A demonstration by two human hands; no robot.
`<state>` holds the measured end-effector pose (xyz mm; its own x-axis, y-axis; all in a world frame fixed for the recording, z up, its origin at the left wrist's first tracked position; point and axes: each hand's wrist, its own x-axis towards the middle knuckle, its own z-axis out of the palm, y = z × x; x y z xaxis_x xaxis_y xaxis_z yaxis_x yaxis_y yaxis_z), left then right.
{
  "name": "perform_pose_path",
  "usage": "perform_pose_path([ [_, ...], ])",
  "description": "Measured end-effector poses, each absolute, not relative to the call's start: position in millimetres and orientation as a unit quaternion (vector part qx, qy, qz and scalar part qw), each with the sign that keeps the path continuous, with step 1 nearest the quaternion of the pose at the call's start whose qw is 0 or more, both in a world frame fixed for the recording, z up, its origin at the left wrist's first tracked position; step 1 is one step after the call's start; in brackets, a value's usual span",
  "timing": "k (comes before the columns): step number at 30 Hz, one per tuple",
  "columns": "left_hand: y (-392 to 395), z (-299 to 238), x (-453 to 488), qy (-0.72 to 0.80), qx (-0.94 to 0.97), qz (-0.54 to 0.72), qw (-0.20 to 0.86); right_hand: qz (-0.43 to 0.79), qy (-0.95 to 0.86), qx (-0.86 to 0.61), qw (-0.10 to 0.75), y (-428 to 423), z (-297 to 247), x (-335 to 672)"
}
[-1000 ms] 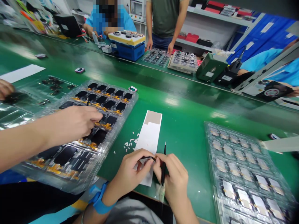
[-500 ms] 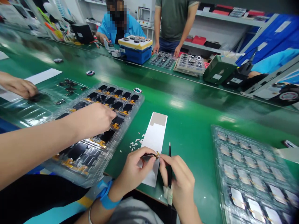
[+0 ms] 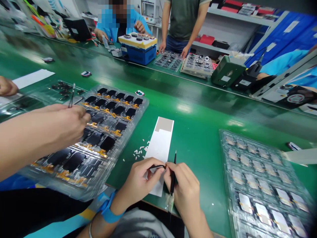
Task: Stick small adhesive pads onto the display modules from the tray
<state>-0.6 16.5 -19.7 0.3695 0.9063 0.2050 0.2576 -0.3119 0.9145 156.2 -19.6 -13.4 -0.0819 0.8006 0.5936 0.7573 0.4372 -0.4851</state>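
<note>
My left hand point(image 3: 140, 178), a blue band at its wrist, grips a small dark display screen point(image 3: 154, 166) by its edges, tilted nearly edge-on. Fingertips of my right hand point(image 3: 185, 186) pinch at the screen's right end, where the yellow flex cable is now mostly covered. Black tweezers point(image 3: 172, 180) are also tucked in my right hand, tips pointing up and away from the screen. Beneath both hands lies a white paper strip point(image 3: 159, 145) with a beige patch at its far end. Small white scraps point(image 3: 140, 152) are scattered left of it.
A clear tray point(image 3: 142, 107) of dark screens with orange flex cables lies left; a co-worker's hand point(image 3: 66, 124) with tweezers reaches over it. Another clear tray point(image 3: 224, 158) with silver-backed screens stands right. Across the bench are a blue box point(image 3: 138, 54) and two people.
My right fingers have closed in over the screen's cable end, and the tweezers lean more. The co-worker's hand has moved left across the tray. The view has shifted slightly.
</note>
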Motion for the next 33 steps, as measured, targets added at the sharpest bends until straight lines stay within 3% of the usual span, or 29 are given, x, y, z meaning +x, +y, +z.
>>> perform_pose_path([
  [7,10.6,-21.3,-5.4,0.342,0.587,0.421,0.602,0.158,-0.643,-0.597,0.453,-8.0,-4.2,161.9],
  [12,5.4,-18.1,-4.1,0.305,0.522,0.413,0.681,0.313,-0.627,-0.542,0.464,-6.3,-2.8,160.9],
  [20,6.9,-18.7,-1.3,0.307,0.538,0.417,0.665,0.486,-0.555,-0.496,0.458,-11.6,2.5,168.5],
  [33,5.6,-8.3,0.6,0.332,0.612,0.368,0.617,0.466,-0.545,-0.523,0.461,-15.6,-0.8,167.4],
])
